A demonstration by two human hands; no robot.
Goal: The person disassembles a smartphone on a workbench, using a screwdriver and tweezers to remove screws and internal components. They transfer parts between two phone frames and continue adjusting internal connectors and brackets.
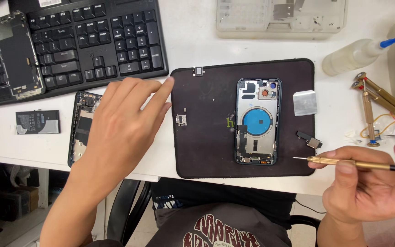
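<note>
An opened phone housing (257, 121) with a blue round coil lies on a dark mat (206, 142). My right hand (371, 187) holds a brass precision screwdriver (353, 163), tip pointing left toward the housing's lower right corner. My left hand (124, 123) hovers with fingers spread over the mat's left edge, partly covering a second opened phone (79, 128). Small loose parts lie on the mat: a camera module (198, 71), a small connector piece (180, 119), a speaker piece (311, 140) and a silver shield plate (305, 103).
A black keyboard (92, 41) sits at back left with a phone screen panel (17, 55) on it. A battery (37, 122) lies at left. Two more brass screwdrivers (376, 96), a squeeze bottle (357, 55) and a clear parts tray (280, 18) stand at right and back.
</note>
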